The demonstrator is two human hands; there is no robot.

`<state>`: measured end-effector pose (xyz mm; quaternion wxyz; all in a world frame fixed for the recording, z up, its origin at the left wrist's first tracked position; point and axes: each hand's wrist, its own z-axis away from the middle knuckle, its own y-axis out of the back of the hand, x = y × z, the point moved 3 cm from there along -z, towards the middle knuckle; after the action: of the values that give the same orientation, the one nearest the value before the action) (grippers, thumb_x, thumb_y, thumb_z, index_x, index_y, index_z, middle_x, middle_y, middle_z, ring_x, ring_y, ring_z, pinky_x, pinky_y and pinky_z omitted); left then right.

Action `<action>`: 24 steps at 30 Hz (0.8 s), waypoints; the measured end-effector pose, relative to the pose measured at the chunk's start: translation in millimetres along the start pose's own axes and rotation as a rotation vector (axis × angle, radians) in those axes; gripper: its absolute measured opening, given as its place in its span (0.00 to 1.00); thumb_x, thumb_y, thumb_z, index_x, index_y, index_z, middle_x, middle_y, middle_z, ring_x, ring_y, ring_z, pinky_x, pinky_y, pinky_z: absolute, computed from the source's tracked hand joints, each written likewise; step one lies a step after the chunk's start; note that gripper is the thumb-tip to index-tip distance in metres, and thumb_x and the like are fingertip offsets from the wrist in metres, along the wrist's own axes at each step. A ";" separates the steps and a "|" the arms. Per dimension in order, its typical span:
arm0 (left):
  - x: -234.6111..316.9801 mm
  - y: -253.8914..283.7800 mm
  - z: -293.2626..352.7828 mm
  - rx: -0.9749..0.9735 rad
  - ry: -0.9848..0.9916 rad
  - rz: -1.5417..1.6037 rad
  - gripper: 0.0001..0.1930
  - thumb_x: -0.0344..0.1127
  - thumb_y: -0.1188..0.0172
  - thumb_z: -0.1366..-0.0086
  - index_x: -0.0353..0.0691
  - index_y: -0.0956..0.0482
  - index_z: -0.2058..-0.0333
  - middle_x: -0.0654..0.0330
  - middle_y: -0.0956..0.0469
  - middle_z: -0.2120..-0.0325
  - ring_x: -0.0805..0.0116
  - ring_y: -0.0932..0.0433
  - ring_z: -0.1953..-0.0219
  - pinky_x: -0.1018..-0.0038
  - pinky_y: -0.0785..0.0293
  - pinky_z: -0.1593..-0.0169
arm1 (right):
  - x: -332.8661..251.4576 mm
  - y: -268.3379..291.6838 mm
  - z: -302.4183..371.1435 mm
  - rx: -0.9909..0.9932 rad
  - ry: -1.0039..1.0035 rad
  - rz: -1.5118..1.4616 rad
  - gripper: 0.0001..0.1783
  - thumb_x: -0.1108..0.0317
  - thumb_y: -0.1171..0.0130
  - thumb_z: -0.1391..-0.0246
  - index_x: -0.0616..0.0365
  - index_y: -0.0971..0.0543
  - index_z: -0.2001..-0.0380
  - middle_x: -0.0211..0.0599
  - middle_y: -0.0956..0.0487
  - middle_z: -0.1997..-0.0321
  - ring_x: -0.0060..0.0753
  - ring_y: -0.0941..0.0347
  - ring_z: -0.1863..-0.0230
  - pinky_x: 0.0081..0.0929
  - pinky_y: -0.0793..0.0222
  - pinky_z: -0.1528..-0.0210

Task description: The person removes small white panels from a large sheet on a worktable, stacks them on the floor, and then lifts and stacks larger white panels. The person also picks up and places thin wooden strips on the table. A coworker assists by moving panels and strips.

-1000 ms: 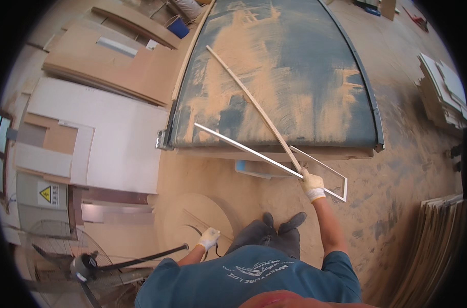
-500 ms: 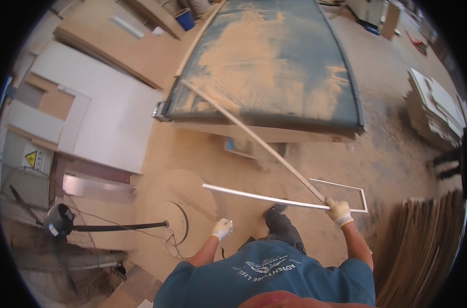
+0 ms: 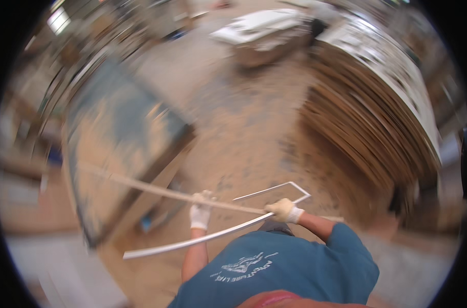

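Observation:
My right hand (image 3: pixel 283 209), in a pale work glove, is closed round one end of a long wooden strip (image 3: pixel 141 186) and round a white U-shaped frame (image 3: pixel 192 242) of narrow strips. The frame's long side runs to the lower left, passing over my left forearm. Its short end and other side show beyond my right hand. My left hand (image 3: pixel 201 205), also gloved, grips the wooden strip partway along, the fingers wrapped over it. The strip's far end reaches over the blue-green conveyor belt (image 3: pixel 107 84) and blurs there.
The dusty conveyor stands at the left. Tall stacks of brown boards (image 3: pixel 346 110) rise on the right, with a white-topped pile (image 3: pixel 267 31) at the far middle. Sawdust and dark marks cover the floor (image 3: pixel 233 128). Much of the surroundings is smeared by motion.
The view has swung right, so the conveyor sits farther left. My left hand has come up from beside my body and taken hold of the wooden strip. My right hand keeps its grip.

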<state>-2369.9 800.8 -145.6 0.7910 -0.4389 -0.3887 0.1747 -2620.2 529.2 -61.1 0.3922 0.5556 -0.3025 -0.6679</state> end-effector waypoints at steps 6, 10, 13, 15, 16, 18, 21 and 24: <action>-125.4 -216.1 -81.0 -0.247 0.271 0.385 0.06 0.35 0.46 0.25 0.42 0.22 0.61 0.64 0.18 0.60 0.66 0.17 0.59 0.59 0.19 0.48 | 70.2 52.0 102.2 0.115 -0.408 -0.262 0.14 0.52 0.38 0.42 0.43 0.21 0.57 0.46 0.16 0.65 0.56 0.19 0.60 0.51 0.26 0.57; -241.2 -357.1 -119.0 -0.452 0.478 0.246 0.04 0.35 0.45 0.26 0.46 0.24 0.62 0.65 0.22 0.67 0.69 0.21 0.65 0.62 0.20 0.52 | 135.0 77.2 153.6 0.310 -0.628 -0.416 0.14 0.54 0.39 0.41 0.47 0.22 0.56 0.50 0.17 0.61 0.59 0.21 0.56 0.52 0.27 0.55; -319.4 -458.8 -116.9 -0.813 0.698 0.188 0.03 0.36 0.43 0.26 0.46 0.25 0.62 0.64 0.22 0.66 0.68 0.21 0.63 0.61 0.21 0.49 | 169.5 73.7 188.6 0.517 -0.765 -0.494 0.15 0.55 0.40 0.42 0.52 0.22 0.57 0.52 0.18 0.56 0.62 0.23 0.51 0.53 0.28 0.52; -365.8 -507.3 -116.1 -0.858 0.743 -0.005 0.03 0.37 0.44 0.25 0.47 0.25 0.59 0.64 0.22 0.66 0.66 0.21 0.63 0.60 0.21 0.49 | 186.1 68.9 205.6 0.659 -0.862 -0.511 0.17 0.55 0.38 0.42 0.53 0.22 0.54 0.55 0.18 0.55 0.63 0.23 0.51 0.52 0.27 0.51; -387.2 -522.3 -121.4 -0.760 0.691 -0.211 0.04 0.38 0.44 0.24 0.46 0.25 0.58 0.64 0.24 0.67 0.65 0.21 0.62 0.61 0.21 0.50 | 193.5 70.4 211.8 0.796 -0.866 -0.522 0.18 0.56 0.38 0.43 0.54 0.22 0.53 0.56 0.18 0.56 0.64 0.23 0.51 0.52 0.27 0.52; -420.6 -551.5 -148.8 -0.741 0.575 -0.442 0.07 0.41 0.45 0.23 0.45 0.26 0.54 0.62 0.22 0.65 0.60 0.20 0.59 0.61 0.20 0.51 | 209.9 79.0 222.0 1.043 -0.912 -0.510 0.20 0.57 0.37 0.43 0.55 0.22 0.51 0.59 0.19 0.56 0.66 0.23 0.52 0.52 0.26 0.53; -449.3 -562.6 -220.8 -0.755 0.598 -0.499 0.08 0.42 0.43 0.24 0.46 0.25 0.55 0.60 0.22 0.62 0.57 0.19 0.52 0.60 0.21 0.51 | 248.0 111.1 231.0 1.189 -1.154 -0.405 0.22 0.60 0.35 0.43 0.59 0.22 0.49 0.62 0.19 0.57 0.68 0.22 0.54 0.51 0.25 0.53; -451.0 -539.9 -305.3 -0.884 0.775 -0.360 0.08 0.43 0.43 0.24 0.47 0.27 0.61 0.63 0.24 0.67 0.57 0.19 0.57 0.63 0.22 0.55 | 299.3 171.4 249.6 1.361 -1.295 -0.333 0.20 0.61 0.35 0.43 0.61 0.22 0.52 0.61 0.18 0.59 0.67 0.21 0.55 0.49 0.24 0.54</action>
<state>-2457.5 52.8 -1.1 0.6350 -0.6844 -0.1765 -0.3117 -2854.9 176.6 -18.4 -0.3587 0.2230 -0.7016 -0.5739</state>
